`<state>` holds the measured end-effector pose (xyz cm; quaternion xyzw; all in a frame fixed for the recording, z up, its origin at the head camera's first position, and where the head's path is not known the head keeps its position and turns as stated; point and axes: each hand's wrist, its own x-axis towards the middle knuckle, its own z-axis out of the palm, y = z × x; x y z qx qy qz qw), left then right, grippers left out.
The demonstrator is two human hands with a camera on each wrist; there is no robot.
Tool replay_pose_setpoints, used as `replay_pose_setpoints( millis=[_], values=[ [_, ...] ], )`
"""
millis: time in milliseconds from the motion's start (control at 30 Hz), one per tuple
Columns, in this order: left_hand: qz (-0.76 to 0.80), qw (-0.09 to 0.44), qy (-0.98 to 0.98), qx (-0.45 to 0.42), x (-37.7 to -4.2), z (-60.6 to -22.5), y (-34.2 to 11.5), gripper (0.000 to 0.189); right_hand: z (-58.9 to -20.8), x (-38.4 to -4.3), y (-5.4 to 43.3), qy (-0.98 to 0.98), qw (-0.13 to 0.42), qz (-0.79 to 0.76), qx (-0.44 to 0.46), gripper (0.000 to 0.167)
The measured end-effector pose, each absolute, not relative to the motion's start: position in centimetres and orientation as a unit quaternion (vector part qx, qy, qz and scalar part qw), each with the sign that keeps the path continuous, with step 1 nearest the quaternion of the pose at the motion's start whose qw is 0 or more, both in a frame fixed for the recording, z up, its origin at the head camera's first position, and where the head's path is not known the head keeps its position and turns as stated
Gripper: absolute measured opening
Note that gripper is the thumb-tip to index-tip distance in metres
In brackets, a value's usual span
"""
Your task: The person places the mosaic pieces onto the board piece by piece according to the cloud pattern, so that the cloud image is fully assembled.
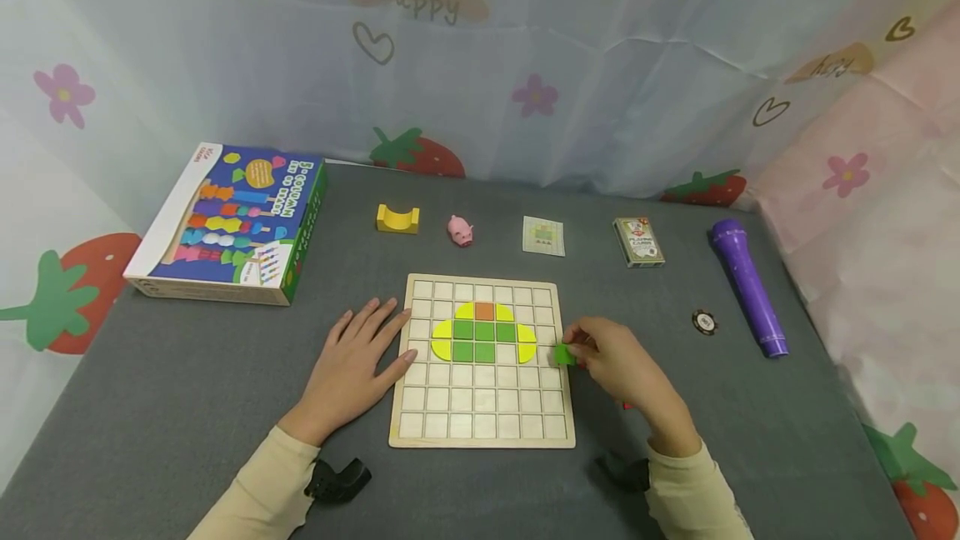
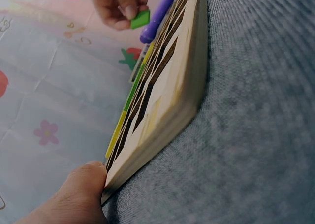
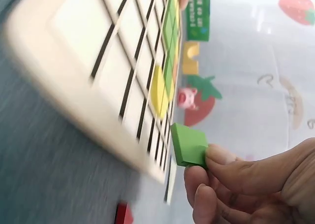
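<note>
A wooden grid board [image 1: 437, 425] lies flat in front of me. Set in its upper half are several green square tiles [image 1: 484, 352], an orange square tile [image 1: 485, 312] and yellow rounded pieces [image 1: 441, 348]. My left hand [image 1: 356, 369] rests with spread fingers on the table, its fingertips touching the board's left edge. In the left wrist view the thumb [image 2: 81, 184] meets the board's side. With thumb and fingers my right hand [image 1: 622, 361] pinches a loose green square tile [image 3: 189, 145] at the board's right edge. That tile is tilted and held above the surface.
Red pieces [image 3: 123, 214] lie partly hidden below my right hand. Behind the board stand a game box [image 1: 225, 223], a yellow arch block [image 1: 398, 220], a pink pig [image 1: 460, 231], a pattern card [image 1: 543, 236] and a playing-card box [image 1: 639, 242]. A black chip [image 1: 704, 322] and purple flashlight [image 1: 750, 290] lie right.
</note>
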<state>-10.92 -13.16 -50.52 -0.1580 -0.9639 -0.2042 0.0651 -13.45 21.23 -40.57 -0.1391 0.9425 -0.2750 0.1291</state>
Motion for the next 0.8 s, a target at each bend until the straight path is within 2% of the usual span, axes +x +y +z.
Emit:
replay_pose_setpoints(
  millis=[267,800],
  values=[
    [-0.206,0.078,-0.962,-0.161,-10.9,-50.6,-13.1,0.063,-41.1,-14.5,17.9,0.936,0.127,-0.274,-0.182,0.005],
    [-0.205,0.063,-0.964,-0.157,-10.7,-50.3,-13.0,0.065,-42.2,-14.9,15.2,0.932,0.147,-0.281,-0.177,0.005]
  ],
)
